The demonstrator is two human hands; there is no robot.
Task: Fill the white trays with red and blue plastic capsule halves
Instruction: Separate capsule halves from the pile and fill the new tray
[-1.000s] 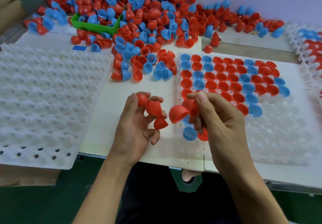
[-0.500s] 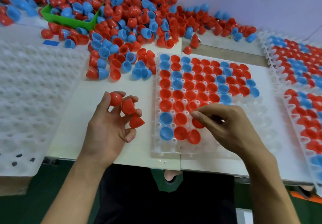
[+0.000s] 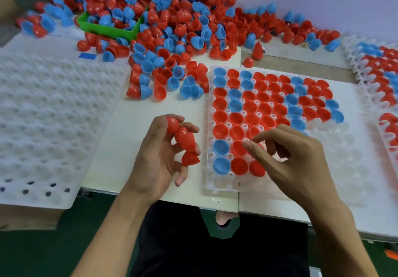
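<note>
Left hand (image 3: 159, 158) gripped three red halves (image 3: 185, 141), right hand (image 3: 288, 160) loosely curled over tray (image 3: 221, 188), loose pile (image 3: 172, 39) at 12 o'clock, green bin (image 3: 107, 29) at 11, bare tray (image 3: 43, 126) at 9.

Two hands in view: left hand (image 3: 158, 158) holds three red capsule halves (image 3: 185, 141), right hand (image 3: 295, 160) holds nothing visible. White trays: four at least partly in view. One empty tray (image 3: 49, 113) at left, one part-filled centre tray (image 3: 221, 187), two part-filled trays at the right edge, far one (image 3: 366, 65) and near one (image 3: 387, 138). One green bin (image 3: 107, 29). One small blue tag (image 3: 87, 56). Loose pile (image 3: 172, 29) of red and blue halves: too many to count. Centre tray's nearest row holds three halves: one blue, two red.
</note>
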